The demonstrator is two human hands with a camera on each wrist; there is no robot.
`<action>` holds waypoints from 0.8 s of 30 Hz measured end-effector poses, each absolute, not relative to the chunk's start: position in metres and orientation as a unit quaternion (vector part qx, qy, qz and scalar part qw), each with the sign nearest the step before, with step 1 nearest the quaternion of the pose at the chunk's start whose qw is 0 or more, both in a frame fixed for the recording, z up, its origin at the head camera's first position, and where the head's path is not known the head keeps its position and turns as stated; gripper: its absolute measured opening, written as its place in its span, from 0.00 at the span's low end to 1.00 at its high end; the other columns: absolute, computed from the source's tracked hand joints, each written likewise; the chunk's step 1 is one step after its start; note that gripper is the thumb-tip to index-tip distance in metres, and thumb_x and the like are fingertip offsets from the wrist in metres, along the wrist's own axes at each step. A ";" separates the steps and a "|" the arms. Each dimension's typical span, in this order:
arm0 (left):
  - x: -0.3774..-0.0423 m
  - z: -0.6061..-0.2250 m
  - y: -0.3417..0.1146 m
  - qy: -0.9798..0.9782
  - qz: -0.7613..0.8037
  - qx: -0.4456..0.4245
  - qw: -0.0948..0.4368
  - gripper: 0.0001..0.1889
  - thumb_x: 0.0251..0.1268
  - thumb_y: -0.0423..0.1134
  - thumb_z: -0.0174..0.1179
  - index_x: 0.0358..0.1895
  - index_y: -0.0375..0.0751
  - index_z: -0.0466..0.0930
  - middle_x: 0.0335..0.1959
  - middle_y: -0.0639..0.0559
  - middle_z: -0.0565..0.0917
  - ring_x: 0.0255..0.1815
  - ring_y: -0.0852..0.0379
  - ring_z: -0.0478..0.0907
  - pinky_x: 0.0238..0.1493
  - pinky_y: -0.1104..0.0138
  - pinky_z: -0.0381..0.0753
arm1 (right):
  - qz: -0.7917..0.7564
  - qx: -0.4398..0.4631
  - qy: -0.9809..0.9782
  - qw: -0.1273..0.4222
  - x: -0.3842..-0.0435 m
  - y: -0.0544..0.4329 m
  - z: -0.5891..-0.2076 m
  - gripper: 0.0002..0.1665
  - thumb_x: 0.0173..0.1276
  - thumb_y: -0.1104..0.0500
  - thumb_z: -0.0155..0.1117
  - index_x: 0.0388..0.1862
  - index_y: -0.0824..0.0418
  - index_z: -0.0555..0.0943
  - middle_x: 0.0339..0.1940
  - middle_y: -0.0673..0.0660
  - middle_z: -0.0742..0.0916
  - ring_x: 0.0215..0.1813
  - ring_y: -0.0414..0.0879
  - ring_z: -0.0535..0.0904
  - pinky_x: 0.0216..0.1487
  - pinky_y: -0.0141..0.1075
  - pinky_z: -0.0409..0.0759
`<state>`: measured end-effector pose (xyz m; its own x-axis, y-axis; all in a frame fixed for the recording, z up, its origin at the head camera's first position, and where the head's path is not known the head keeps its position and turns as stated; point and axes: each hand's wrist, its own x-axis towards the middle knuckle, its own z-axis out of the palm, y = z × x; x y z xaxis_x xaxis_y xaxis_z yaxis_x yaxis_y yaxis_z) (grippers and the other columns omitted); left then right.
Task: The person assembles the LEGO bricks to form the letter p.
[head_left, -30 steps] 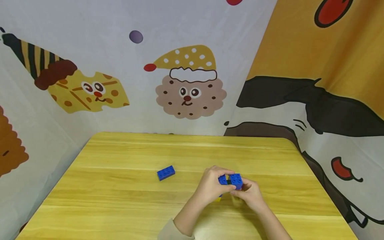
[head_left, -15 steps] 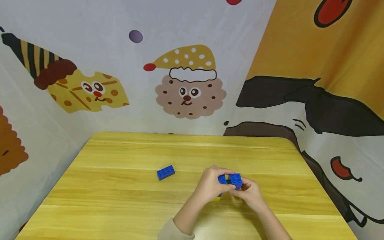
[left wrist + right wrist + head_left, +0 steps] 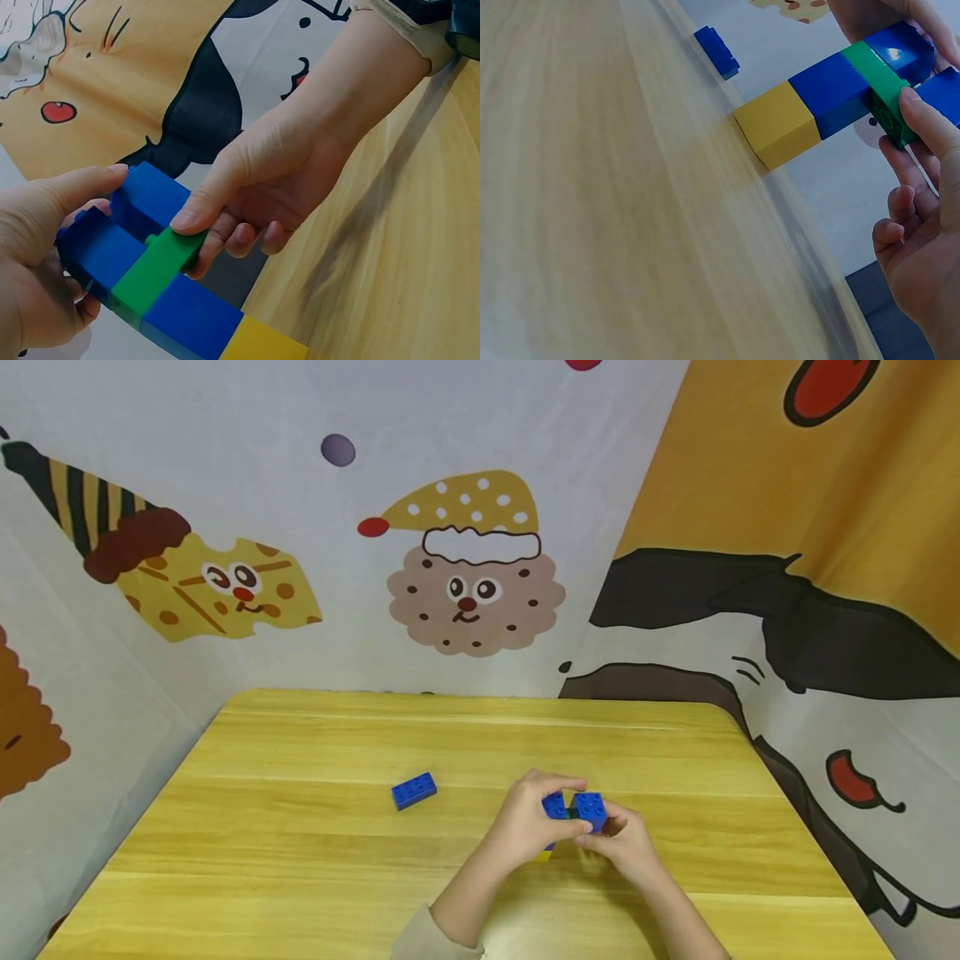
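A block stack stands upright on the table: a yellow block (image 3: 776, 124) at the bottom, a blue block (image 3: 831, 91) above it, then a green block (image 3: 156, 271) jutting sideways. Two blue blocks sit side by side on the green one, with a gap between them: one over the stack (image 3: 99, 246), one on the jutting end (image 3: 590, 810). My left hand (image 3: 521, 827) holds the stack's top, its thumb reaching the outer blue block. The index finger is raised above the blocks in the head view. With thumb and finger, my right hand (image 3: 630, 847) pinches the green block's jutting end.
A loose blue block (image 3: 414, 791) with studs lies on the wooden table (image 3: 300, 860), left of the hands. Behind the table hangs a cloth (image 3: 285, 410) printed with cartoon figures.
My left index finger has lifted slightly from the blue blocks, showing more of the inner one. The right hand keeps its pinch, and the loose block has not moved.
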<state>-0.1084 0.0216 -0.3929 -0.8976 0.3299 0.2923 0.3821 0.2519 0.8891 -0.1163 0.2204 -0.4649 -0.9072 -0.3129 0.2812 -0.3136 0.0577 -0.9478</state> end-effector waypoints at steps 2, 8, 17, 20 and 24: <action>-0.108 -0.391 0.020 -0.782 -0.582 -0.223 0.019 0.23 0.50 0.41 0.74 0.53 0.49 0.83 0.47 0.60 0.80 0.50 0.60 0.73 0.48 0.70 0.75 | 0.652 0.220 -0.726 -0.001 -0.116 0.221 -0.465 0.17 0.55 0.76 0.67 0.45 0.70 0.81 0.36 0.52 0.87 0.35 0.42 0.80 0.35 0.33 0.80; -0.107 -0.387 0.012 -0.765 -0.603 -0.225 0.021 0.24 0.52 0.41 0.73 0.55 0.53 0.81 0.50 0.66 0.79 0.54 0.56 0.73 0.53 0.61 0.73 | 0.657 0.238 -0.715 -0.001 -0.117 0.220 -0.464 0.19 0.56 0.76 0.66 0.46 0.64 0.82 0.36 0.51 0.86 0.32 0.40 0.79 0.31 0.33 0.80; -0.104 -0.381 -0.006 -0.757 -0.613 -0.222 0.030 0.23 0.53 0.37 0.72 0.54 0.54 0.81 0.49 0.66 0.81 0.52 0.59 0.73 0.56 0.54 0.68 | 0.652 0.223 -0.724 0.003 -0.115 0.219 -0.463 0.18 0.55 0.75 0.68 0.46 0.70 0.81 0.35 0.53 0.87 0.31 0.41 0.79 0.29 0.33 0.79; -0.103 -0.379 -0.012 -0.762 -0.611 -0.215 0.031 0.23 0.53 0.37 0.72 0.54 0.54 0.81 0.50 0.66 0.80 0.52 0.59 0.73 0.56 0.51 0.67 | 0.652 0.215 -0.727 0.004 -0.115 0.219 -0.463 0.18 0.55 0.75 0.68 0.46 0.68 0.82 0.33 0.54 0.86 0.29 0.41 0.78 0.27 0.34 0.79; -0.102 -0.379 -0.020 -0.767 -0.607 -0.208 0.031 0.23 0.53 0.38 0.72 0.54 0.55 0.81 0.50 0.66 0.80 0.52 0.59 0.72 0.56 0.49 0.67 | 0.653 0.220 -0.725 0.009 -0.115 0.217 -0.462 0.19 0.55 0.76 0.68 0.46 0.64 0.83 0.32 0.52 0.86 0.29 0.40 0.78 0.26 0.33 0.78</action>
<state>-0.1015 -0.0202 -0.3786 -0.9114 0.2813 0.3003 0.3570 0.1775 0.9171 -0.1145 0.2172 -0.4624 -0.9034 -0.3065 0.2997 -0.3299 0.0506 -0.9426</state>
